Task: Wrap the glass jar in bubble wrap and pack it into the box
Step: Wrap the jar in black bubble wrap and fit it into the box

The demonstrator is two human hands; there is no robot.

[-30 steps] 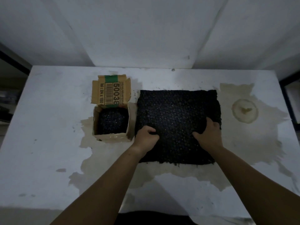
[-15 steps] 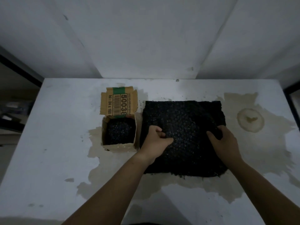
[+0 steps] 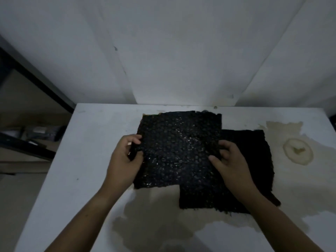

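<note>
A sheet of black bubble wrap is held up above the table between both hands. My left hand pinches its left edge and my right hand grips its right side. A stack of further black sheets lies flat on the table under and to the right of it. The lifted sheet hides the cardboard box and whatever is inside it. No glass jar is visible.
The white table has large brown stains, with a round ring mark at the right. White wall panels rise behind the table's far edge. A dark shelf frame stands off the table's left side.
Both hands took hold of the top sheet, lifted it off the stack and carried it left, so it now covers the box. The camera has tilted up.
</note>
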